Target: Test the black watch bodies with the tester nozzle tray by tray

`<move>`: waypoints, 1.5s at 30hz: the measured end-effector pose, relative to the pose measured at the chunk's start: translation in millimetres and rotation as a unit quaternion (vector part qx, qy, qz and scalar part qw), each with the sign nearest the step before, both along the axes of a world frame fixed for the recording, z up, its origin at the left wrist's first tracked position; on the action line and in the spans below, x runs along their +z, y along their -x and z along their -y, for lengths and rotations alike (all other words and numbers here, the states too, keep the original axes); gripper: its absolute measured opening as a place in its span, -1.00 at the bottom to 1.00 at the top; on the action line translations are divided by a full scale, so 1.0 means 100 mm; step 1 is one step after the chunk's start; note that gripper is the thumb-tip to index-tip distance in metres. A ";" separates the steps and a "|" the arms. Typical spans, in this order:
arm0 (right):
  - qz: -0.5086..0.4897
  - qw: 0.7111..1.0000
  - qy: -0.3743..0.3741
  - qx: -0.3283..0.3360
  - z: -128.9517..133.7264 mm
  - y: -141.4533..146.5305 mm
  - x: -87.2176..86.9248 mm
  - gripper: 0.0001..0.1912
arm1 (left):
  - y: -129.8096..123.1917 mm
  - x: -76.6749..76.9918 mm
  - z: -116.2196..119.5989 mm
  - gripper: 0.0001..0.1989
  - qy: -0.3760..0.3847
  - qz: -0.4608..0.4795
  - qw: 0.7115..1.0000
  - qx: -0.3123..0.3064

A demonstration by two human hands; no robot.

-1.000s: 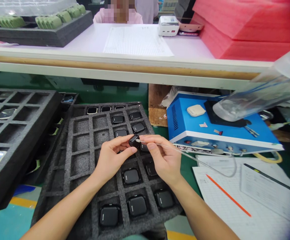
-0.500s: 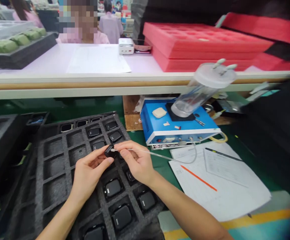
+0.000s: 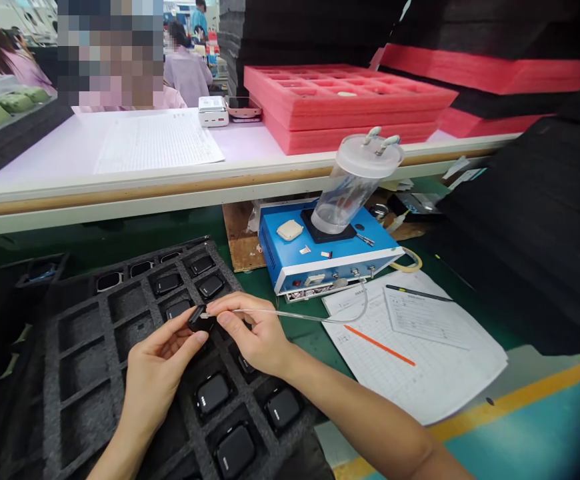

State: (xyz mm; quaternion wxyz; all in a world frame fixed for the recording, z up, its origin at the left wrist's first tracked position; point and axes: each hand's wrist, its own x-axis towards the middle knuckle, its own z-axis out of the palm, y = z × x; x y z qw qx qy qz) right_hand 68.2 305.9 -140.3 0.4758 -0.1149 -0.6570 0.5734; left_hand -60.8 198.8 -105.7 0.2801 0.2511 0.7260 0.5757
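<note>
My left hand (image 3: 163, 360) pinches a black smartwatch case (image 3: 197, 319) by its edges, above the grey foam tray (image 3: 115, 300). My right hand (image 3: 255, 333) grips the end of a clear thin tube (image 3: 295, 315), its tip touching the side of the case. From there the tube runs right and curves up to the front of a blue box-shaped machine (image 3: 290, 257). Several black watch cases (image 3: 235, 450) lie in the tray's compartments below and around my hands; other compartments hold nothing.
On the blue machine stand a clear cylinder (image 3: 343, 193) and a cream watch-like case (image 3: 290, 230). Papers (image 3: 405, 360) with an orange stick (image 3: 380, 345) and a black pen (image 3: 417, 293) lie at right. Red foam trays (image 3: 340, 100) sit on the shelf, with a person behind it.
My view has shifted, so the whole scene sits further left and slightly lower. Both hands still hold the case and the tube in nearly the same pose.
</note>
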 end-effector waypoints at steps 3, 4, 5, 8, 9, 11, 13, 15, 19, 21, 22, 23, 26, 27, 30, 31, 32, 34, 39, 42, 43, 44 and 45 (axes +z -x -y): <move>0.001 1.000 0.001 0.002 0.00 0.00 0.00 -0.83 | 0.00 0.00 -0.01 -0.43 0.003 -0.001 1.000 -0.002; 0.002 1.000 0.002 0.002 0.00 0.00 0.00 -0.83 | 0.00 0.00 -0.01 -0.43 0.004 -0.001 1.000 -0.002; 0.003 1.000 0.003 0.001 0.00 0.00 0.00 -0.83 | 0.00 0.00 0.00 -0.42 0.005 -0.003 1.000 -0.001; 0.002 1.000 0.003 0.001 0.00 0.00 0.01 -0.84 | 0.00 0.00 0.00 -0.40 0.009 -0.007 1.000 0.002; 0.000 1.000 0.003 0.002 0.00 0.00 0.01 -0.84 | 0.00 0.00 0.00 -0.40 0.010 -0.007 1.000 0.002; -0.003 1.000 0.004 0.002 0.00 0.00 0.01 -0.84 | 0.00 0.00 0.00 -0.39 0.011 -0.008 1.000 0.001; -0.001 1.000 0.002 0.000 0.01 0.00 0.01 -0.84 | 0.00 0.00 0.00 -0.39 0.010 -0.008 1.000 0.000; 0.002 1.000 -0.002 -0.005 0.01 0.00 0.01 -0.84 | 0.00 0.00 0.01 -0.40 0.005 -0.011 1.000 -0.003; 0.003 1.000 -0.002 -0.004 0.01 -0.01 0.00 -0.84 | 0.01 -0.02 0.02 -0.43 0.001 -0.032 0.999 -0.016; 0.007 1.000 -0.002 -0.005 0.02 -0.02 -0.01 -0.84 | 0.01 -0.04 0.03 -0.46 -0.002 -0.043 0.999 -0.027; 0.011 1.000 -0.003 -0.006 0.02 -0.03 -0.02 -0.84 | 0.01 -0.04 0.03 -0.47 -0.005 -0.045 0.998 -0.034; 0.015 1.000 -0.005 -0.007 0.02 -0.03 -0.02 -0.84 | 0.00 -0.05 0.04 -0.48 -0.009 -0.045 0.998 -0.041; 0.020 1.000 -0.004 -0.003 0.03 -0.05 -0.03 -0.83 | -0.01 -0.05 0.05 -0.51 -0.019 -0.040 0.998 -0.051; 0.019 1.000 -0.002 -0.001 0.04 -0.05 -0.03 -0.84 | -0.02 -0.05 0.05 -0.52 -0.021 -0.037 0.998 -0.052; 0.019 1.000 0.007 0.005 0.05 -0.06 -0.04 -0.84 | -0.03 -0.05 0.06 -0.52 -0.023 -0.023 0.998 -0.051; 0.020 1.000 0.009 0.007 0.06 -0.06 -0.04 -0.84 | -0.03 -0.05 0.07 -0.52 -0.024 -0.017 0.998 -0.052; 0.021 1.000 0.011 0.008 0.06 -0.06 -0.04 -0.84 | -0.04 -0.05 0.07 -0.51 -0.025 -0.012 0.998 -0.052; 0.022 1.000 0.012 0.008 0.07 -0.07 -0.05 -0.84 | -0.04 -0.06 0.07 -0.50 -0.027 -0.006 0.998 -0.053; 0.017 1.000 0.015 0.007 0.06 -0.06 -0.06 -0.84 | -0.04 -0.06 0.07 -0.50 -0.025 -0.008 0.998 -0.054; 0.013 1.000 0.015 0.008 0.05 -0.05 -0.05 -0.84 | -0.03 -0.05 0.06 -0.49 -0.020 -0.012 0.998 -0.053; 0.012 1.000 0.014 0.007 0.05 -0.05 -0.05 -0.84 | -0.02 -0.04 0.06 -0.49 -0.019 -0.013 0.998 -0.053; 0.012 1.000 0.013 0.006 0.04 -0.04 -0.04 -0.84 | -0.02 -0.04 0.06 -0.48 -0.016 -0.015 0.998 -0.051; 0.013 1.000 0.012 0.002 0.04 -0.04 -0.03 -0.84 | -0.01 -0.04 0.05 -0.47 -0.014 -0.017 0.999 -0.050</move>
